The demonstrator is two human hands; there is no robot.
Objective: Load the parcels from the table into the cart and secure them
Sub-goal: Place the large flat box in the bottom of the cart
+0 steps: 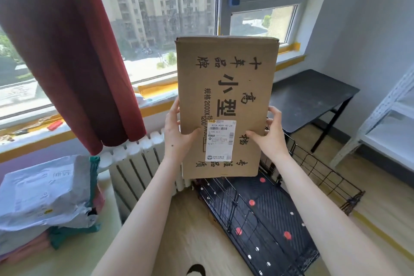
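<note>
A tall flat cardboard parcel [226, 87] with black printed characters and a white shipping label is held upright in the air, in front of the window. My left hand [177, 134] grips its lower left edge, thumb on the front face. My right hand [268, 134] grips its lower right edge the same way. Below the parcel stands the black wire cart [264, 219], its dark floor dotted with red and white spots and its wire sides open. A white plastic mailer parcel [42, 192] lies on the table at the left, on top of teal and pink soft packages [74, 235].
A white radiator [139, 163] stands under the window sill behind the cart. A dark red curtain [67, 51] hangs at the left. A black side table [311, 96] and a white shelf unit [389, 127] stand at the right on the wood floor.
</note>
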